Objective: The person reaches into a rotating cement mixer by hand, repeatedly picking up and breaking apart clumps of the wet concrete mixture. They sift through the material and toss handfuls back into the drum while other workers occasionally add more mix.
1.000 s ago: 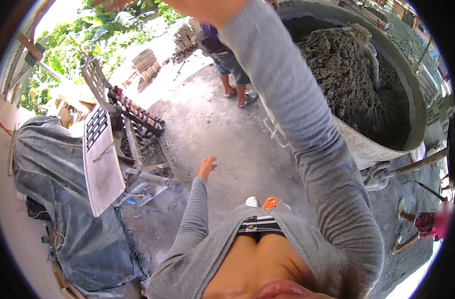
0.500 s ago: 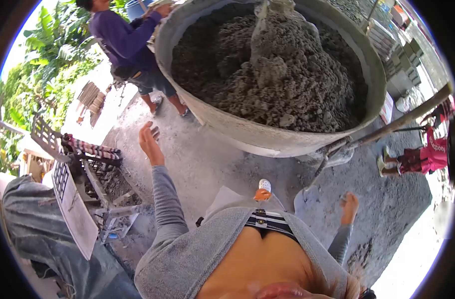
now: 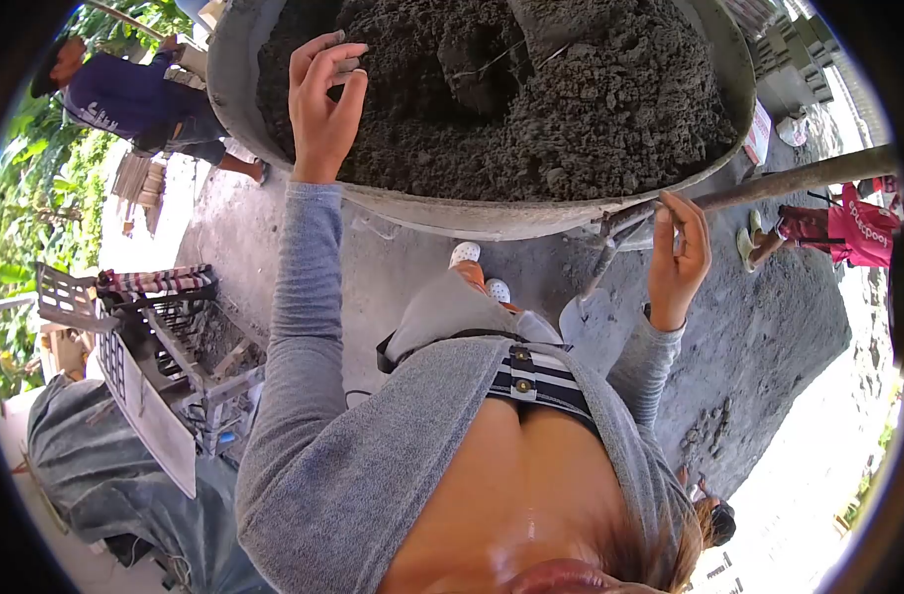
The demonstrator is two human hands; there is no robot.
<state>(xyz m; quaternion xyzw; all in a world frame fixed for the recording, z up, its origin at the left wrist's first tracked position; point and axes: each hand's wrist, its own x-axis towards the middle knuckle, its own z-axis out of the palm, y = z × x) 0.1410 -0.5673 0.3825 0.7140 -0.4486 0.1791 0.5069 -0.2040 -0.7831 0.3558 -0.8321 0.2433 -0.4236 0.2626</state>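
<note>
Ahead of me stands a large round tub (image 3: 442, 213) full of dark grey, crumbly mix (image 3: 601, 119). My left hand (image 3: 325, 109) is raised over the tub's near left rim, its fingers curved and apart, with nothing in it. Near the front right rim, my right hand (image 3: 678, 257) is up with its fingers bent and apart, empty, beside a long wooden pole (image 3: 799, 180). Whether its fingertips touch the pole, I cannot tell. A shovel blade (image 3: 583, 322) rests on the ground below the pole.
A person in a purple top (image 3: 125, 94) stands left of the tub. Another in red (image 3: 858, 228) is at the right. A frame with a white board (image 3: 150, 416) and a grey tarp (image 3: 86, 445) are at the left. Blocks (image 3: 794, 59) are stacked at the upper right.
Both my hands have risen and moved toward the tub, which now appears closer. My feet show nearer the tub. The person in purple has shifted left in view.
</note>
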